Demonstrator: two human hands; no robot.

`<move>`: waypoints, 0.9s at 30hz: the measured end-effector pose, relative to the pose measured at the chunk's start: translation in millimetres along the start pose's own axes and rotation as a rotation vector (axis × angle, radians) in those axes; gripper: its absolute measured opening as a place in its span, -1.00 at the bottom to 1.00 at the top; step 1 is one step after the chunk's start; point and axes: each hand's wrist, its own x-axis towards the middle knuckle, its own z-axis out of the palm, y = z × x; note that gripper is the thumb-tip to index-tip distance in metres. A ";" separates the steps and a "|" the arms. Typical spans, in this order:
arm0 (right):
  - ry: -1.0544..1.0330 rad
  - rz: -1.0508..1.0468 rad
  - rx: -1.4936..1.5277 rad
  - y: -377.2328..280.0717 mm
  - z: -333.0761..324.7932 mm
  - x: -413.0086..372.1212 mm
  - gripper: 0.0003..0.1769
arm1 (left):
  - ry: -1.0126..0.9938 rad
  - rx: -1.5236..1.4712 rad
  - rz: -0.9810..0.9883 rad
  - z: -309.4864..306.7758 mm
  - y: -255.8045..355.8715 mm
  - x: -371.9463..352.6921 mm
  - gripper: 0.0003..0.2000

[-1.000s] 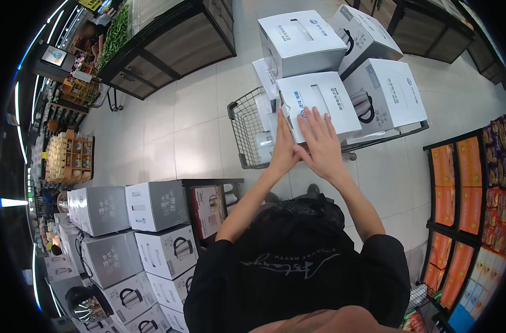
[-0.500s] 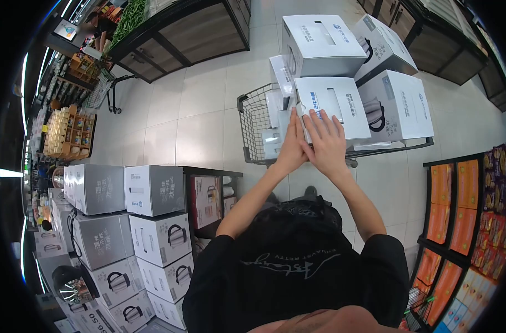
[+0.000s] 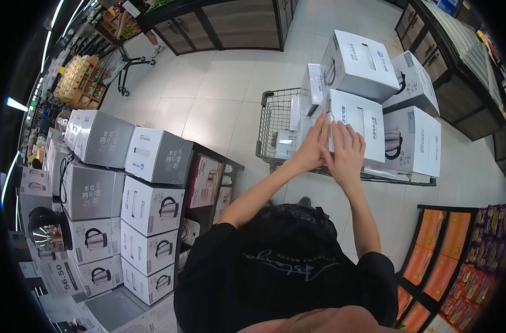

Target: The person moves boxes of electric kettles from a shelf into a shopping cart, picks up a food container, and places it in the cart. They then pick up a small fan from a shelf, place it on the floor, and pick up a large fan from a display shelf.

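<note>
Both my hands rest on the near white kettle box [image 3: 369, 125] in a shopping cart [image 3: 271, 114]. My left hand [image 3: 314, 144] lies along the box's left edge with its fingers stretched out. Flat on the top near its left end, my right hand [image 3: 345, 152] has its fingers extended, its thumb close to my left hand. Behind stands another white kettle box [image 3: 358, 61], with a grey-sided box [image 3: 414, 86] and a third kettle box [image 3: 414, 139] on the right. A slim white box [image 3: 314, 86] stands beside them at the left.
At left, stacked kettle boxes [image 3: 153, 205] rise beside a dark shelf [image 3: 230, 172]; a kettle [image 3: 47, 227] sits among them. Orange cartons [image 3: 430, 266] fill a rack at lower right. Wooden counters [image 3: 242, 28] stand ahead. Another person's leg and a second cart [image 3: 133, 66] show at upper left.
The view has turned left, so the loaded cart appears farther right and lower. My hands stay on the same box. The box stacks at left now show higher in view.
</note>
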 end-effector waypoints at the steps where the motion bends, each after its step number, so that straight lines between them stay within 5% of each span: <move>1: 0.005 0.000 0.030 1.6 -0.3 -0.1 -0.33 | 0.009 0.035 0.032 -1.0 1.4 0.8 -0.11; 21: -0.073 -0.081 0.080 15.1 1.4 -8.6 -0.18 | 0.071 0.154 0.068 -1.4 10.6 3.3 -0.05; 24: -0.154 -0.098 0.124 16.8 -9.3 -7.6 -0.12 | 0.086 -0.070 -0.057 -5.2 16.4 1.5 0.05; 27: -0.189 -0.052 0.041 20.0 -20.4 -5.4 -0.02 | -0.010 0.081 -0.125 -13.2 3.0 -15.4 0.13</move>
